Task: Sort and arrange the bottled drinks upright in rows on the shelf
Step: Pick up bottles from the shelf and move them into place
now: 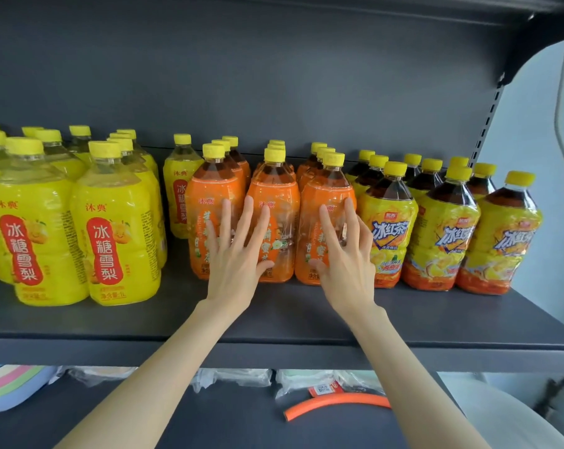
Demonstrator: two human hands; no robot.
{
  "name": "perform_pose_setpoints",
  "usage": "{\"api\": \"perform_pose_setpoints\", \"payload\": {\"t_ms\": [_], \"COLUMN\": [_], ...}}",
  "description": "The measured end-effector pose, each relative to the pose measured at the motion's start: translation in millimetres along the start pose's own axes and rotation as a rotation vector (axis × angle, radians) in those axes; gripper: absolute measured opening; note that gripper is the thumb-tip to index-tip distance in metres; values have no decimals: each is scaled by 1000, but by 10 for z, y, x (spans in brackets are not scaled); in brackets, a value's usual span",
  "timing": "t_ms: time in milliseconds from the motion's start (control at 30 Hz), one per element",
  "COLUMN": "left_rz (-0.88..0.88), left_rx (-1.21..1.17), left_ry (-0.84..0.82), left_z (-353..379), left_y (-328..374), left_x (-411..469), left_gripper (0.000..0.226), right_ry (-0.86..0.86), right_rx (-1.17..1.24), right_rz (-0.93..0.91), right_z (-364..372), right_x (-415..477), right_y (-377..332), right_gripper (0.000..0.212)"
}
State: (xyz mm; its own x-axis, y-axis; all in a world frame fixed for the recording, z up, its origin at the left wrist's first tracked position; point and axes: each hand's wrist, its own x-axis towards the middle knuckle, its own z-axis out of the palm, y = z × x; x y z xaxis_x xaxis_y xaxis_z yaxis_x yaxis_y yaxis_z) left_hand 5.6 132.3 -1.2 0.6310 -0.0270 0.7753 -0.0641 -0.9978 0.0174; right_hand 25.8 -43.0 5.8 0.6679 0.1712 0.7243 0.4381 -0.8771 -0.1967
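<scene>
Three rows of orange-labelled bottles (282, 196) with yellow caps stand upright in the middle of the dark shelf (274, 322). My left hand (238, 254) lies flat with straight spread fingers against the fronts of the left and middle orange bottles. My right hand (345, 254) lies flat with spread fingers against the right front orange bottle (326, 202). Yellow pear-drink bottles (115, 228) stand in rows at the left, one lone yellow bottle (180, 183) further back. Iced-tea bottles (391, 222) with dark liquid stand in rows at the right.
The shelf's front strip before the bottles is bare. A dark back panel and an upper shelf (339, 8) close the space above. On the lower shelf lie an orange tube (335, 405), plastic-wrapped packs (232, 377) and stacked pastel plates (11, 387).
</scene>
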Motion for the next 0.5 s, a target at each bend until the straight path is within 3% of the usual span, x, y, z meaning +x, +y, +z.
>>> {"api": "perform_pose_setpoints", "payload": {"t_ms": [367, 500], "left_rz": [41, -21], "left_rx": [75, -149], "left_ry": [-75, -34], "left_z": [-92, -278], "left_y": [-49, -117], "left_x": [-22, -103], "left_gripper": [91, 64], "right_ry": [-64, -21], "right_rx": [-28, 3], "right_rz": [7, 9], "right_z": [-65, -153], "right_x": [-12, -57], "right_y": [-55, -144], "right_gripper": [87, 64]}}
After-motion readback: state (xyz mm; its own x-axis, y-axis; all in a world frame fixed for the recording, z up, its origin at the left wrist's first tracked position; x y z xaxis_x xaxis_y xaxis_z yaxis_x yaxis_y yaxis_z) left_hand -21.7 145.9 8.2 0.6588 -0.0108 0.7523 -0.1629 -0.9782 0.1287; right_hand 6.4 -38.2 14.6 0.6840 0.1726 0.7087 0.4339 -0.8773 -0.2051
